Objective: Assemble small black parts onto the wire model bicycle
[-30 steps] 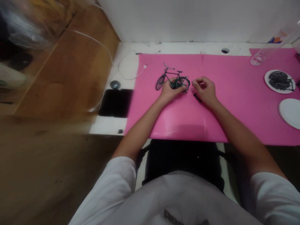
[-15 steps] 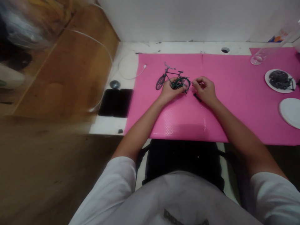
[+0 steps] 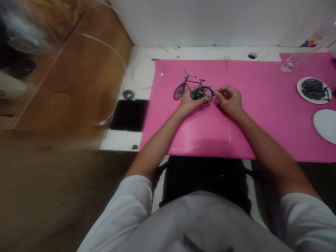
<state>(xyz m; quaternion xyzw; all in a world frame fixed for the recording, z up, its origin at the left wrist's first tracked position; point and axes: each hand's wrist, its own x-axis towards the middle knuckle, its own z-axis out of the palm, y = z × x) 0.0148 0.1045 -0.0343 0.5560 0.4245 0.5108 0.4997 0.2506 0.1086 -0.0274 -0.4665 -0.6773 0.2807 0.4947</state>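
A small dark model bicycle [image 3: 193,83] stands tilted over the pink mat [image 3: 210,133], its handlebar to the left and its rear wheel to the right. My left hand [image 3: 190,101] grips it low near the pedals and rear wheel, thumb across the wheel's lower part. Just right of the rear wheel is my right hand [image 3: 229,98], thumb and forefinger pinched together at the wheel's edge. What sits between those fingertips, if anything, is too small to make out. Under the right hand lies a small black piece [image 3: 220,108] on the mat, partly covered by the hand.
At the right stand a white plate of dark parts [image 3: 313,90] and another white plate [image 3: 327,125]. A clear plastic cylinder [image 3: 288,65] is at the back right. To the left are a black flat object [image 3: 129,114], a round metallic object [image 3: 128,94] and a white cable [image 3: 151,86].
The bicycle's front wheel has shifted very slightly left. My right fingertips have come a little closer to the rear wheel.
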